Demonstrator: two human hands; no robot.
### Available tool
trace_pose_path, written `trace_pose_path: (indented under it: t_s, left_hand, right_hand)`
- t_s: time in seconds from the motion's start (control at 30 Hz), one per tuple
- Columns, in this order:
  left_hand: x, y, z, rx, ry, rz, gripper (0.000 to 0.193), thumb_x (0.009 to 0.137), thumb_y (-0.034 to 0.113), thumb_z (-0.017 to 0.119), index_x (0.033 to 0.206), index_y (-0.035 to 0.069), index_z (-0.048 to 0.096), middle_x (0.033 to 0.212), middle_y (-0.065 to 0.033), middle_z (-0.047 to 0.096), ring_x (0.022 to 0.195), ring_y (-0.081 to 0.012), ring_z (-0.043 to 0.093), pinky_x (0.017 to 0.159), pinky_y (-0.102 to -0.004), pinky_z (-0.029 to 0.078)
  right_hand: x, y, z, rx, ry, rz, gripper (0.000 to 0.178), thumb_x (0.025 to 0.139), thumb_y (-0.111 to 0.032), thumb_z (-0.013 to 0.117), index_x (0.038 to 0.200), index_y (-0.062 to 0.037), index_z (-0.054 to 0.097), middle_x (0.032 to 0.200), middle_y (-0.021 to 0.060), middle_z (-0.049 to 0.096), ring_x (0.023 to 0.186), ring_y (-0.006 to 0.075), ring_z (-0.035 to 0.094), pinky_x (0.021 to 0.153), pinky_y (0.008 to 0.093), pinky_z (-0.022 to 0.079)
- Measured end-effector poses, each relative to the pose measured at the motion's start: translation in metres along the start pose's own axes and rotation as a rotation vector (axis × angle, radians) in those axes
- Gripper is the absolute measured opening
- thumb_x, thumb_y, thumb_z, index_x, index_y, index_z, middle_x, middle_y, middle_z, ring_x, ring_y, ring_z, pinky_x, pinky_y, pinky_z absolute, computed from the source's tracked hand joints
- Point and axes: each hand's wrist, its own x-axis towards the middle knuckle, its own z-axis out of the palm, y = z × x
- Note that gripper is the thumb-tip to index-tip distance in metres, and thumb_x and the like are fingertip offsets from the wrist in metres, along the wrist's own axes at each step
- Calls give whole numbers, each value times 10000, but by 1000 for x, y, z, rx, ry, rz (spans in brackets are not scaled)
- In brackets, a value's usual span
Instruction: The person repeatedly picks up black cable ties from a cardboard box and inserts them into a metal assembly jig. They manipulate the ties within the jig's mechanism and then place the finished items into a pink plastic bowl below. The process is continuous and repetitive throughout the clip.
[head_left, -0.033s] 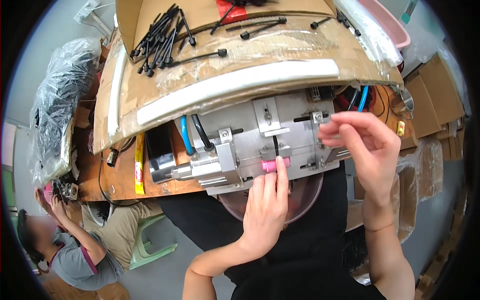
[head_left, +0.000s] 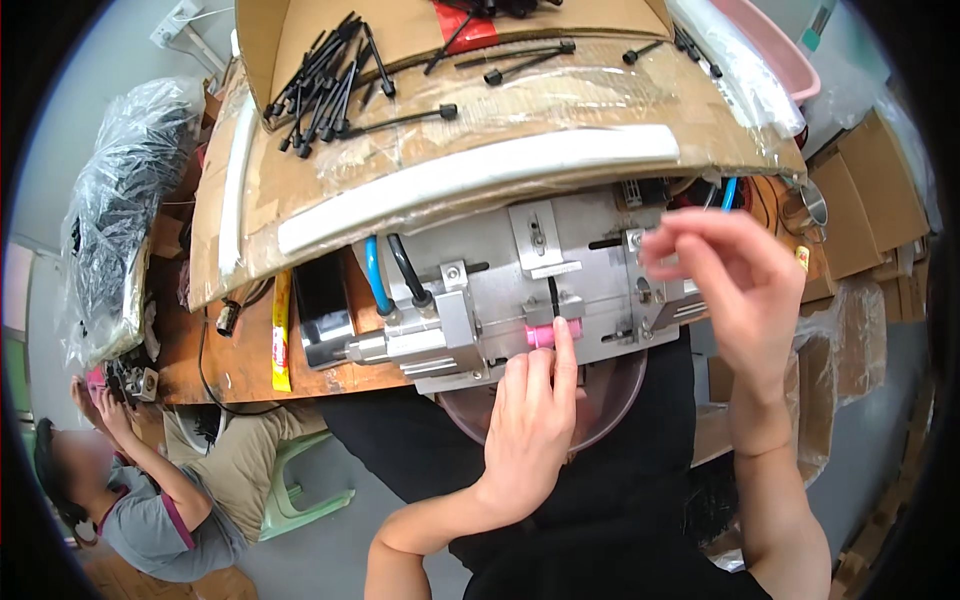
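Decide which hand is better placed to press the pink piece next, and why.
Probably the left hand: its index fingertip is on the pink piece, while the right hand hovers off to the right.

Green stool (head_left: pixel 275 505), yellow packet (head_left: pixel 281 340) perhaps

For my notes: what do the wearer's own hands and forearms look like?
The left hand and right hand are both gloveless, the right slightly blurred. The forearms show no sleeves in view, and no cables or markings can be made out. Black clothing shows between them.
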Motion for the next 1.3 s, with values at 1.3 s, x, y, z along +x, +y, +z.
trace_pose_path:
  t_s: [1.3]
  left_hand:
    - [71, -54, -81, -336, 436, 198, 355, 707, -79, 715, 1041, 31, 666, 959, -74, 648, 861, -217, 592, 776, -324, 483]
  right_hand:
    - [110, 1, -27, 442, -26, -48, 166, 970, -136, 572, 1021, 13, 626, 761, 103, 660, 624, 126, 604, 501, 205, 468]
